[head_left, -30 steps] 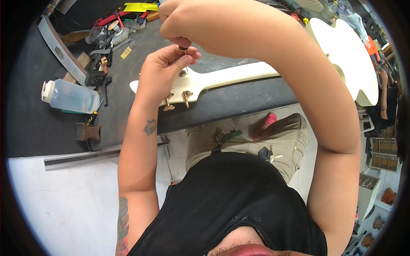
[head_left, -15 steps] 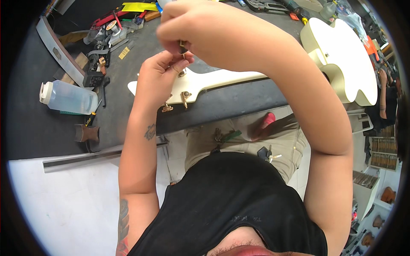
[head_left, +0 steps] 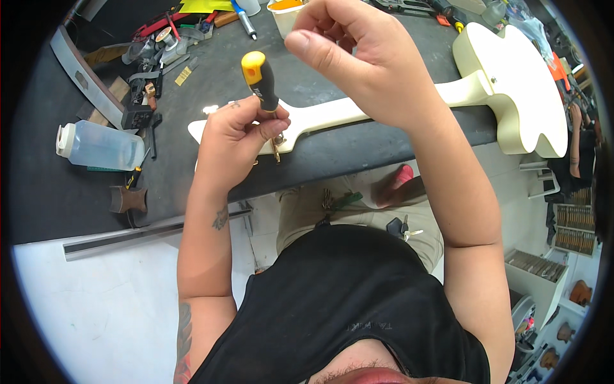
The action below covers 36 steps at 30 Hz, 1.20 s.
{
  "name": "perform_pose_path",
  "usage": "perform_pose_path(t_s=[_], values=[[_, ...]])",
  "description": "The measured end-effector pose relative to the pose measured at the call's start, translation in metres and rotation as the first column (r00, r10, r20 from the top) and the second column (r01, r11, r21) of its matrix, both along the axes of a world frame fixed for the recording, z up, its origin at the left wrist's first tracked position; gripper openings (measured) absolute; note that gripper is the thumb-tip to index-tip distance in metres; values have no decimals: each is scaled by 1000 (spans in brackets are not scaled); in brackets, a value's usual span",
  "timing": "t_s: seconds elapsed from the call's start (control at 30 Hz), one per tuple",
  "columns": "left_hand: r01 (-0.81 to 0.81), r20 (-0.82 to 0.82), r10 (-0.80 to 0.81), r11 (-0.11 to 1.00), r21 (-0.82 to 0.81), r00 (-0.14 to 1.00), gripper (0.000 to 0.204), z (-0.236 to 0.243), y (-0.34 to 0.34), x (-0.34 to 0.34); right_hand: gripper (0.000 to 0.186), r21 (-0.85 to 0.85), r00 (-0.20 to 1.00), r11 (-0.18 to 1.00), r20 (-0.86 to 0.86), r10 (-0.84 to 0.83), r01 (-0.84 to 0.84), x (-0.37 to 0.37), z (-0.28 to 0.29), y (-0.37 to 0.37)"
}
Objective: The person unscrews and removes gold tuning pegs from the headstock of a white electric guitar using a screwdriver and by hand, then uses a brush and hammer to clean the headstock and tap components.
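Over the headstock (head_left: pixel 299 127): a yellow-and-black screwdriver (head_left: pixel 261 82) is standing handle up, leaning slightly, its shaft pointing down toward a gold tuning machine (head_left: pixel 277 152); whether the tip is touching a screw, I cannot tell.
Left hand (head_left: pixel 231 139): thumb and fingers are pinching closed around the shaft, just below the handle.
Right hand (head_left: pixel 359 56): it is hovering above the neck (head_left: pixel 348 110), apart from the screwdriver, thumb stretched out, fingers loosely curling, gripping nothing visible.
White guitar (head_left: pixel 515 89): it is lying across the dark workbench (head_left: pixel 171 187), headstock leftward, body rightward.
Far side: a white tub (head_left: pixel 288 25) with orange contents is sitting near a blue pen-shaped tool (head_left: pixel 243 19).
Left side: a translucent bottle (head_left: pixel 105 146) is resting on its side.
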<state>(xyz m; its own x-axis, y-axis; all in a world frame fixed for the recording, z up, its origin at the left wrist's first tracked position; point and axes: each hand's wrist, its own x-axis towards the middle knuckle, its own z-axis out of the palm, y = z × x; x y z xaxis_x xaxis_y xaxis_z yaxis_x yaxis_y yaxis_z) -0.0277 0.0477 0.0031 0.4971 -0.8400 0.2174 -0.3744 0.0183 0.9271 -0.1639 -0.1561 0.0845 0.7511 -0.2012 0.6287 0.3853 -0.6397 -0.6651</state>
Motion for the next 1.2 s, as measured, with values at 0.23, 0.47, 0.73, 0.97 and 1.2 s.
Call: perform_pose_path(t_s=[0.23, 0.47, 0.73, 0.97, 1.2], values=[[33, -22, -32, 999, 42, 999, 11, 0, -4, 1, 47, -293, 992, 950, -28, -124, 111, 2, 31, 14], [72, 103, -74, 997, 20, 992, 13, 0, -7, 3, 53, -637, 962, 766, -250, -107, -81, -4, 63, 15], [81, 151, -83, 997, 17, 985, 11, 2, -9, 2, 52, -758, 848, 652, -332, -413, 21, -9, 92, 44], [61, 112, -63, 998, 25, 992, 12, 1, -3, 3, 53, -768, 770, 639, -388, -505, 32, 5, 96, 48], [97, 185, -96, 995, 5, 978, 14, 7, -12, -3, 50, -689, 894, 722, -362, -264, -66, -15, 97, 30]])
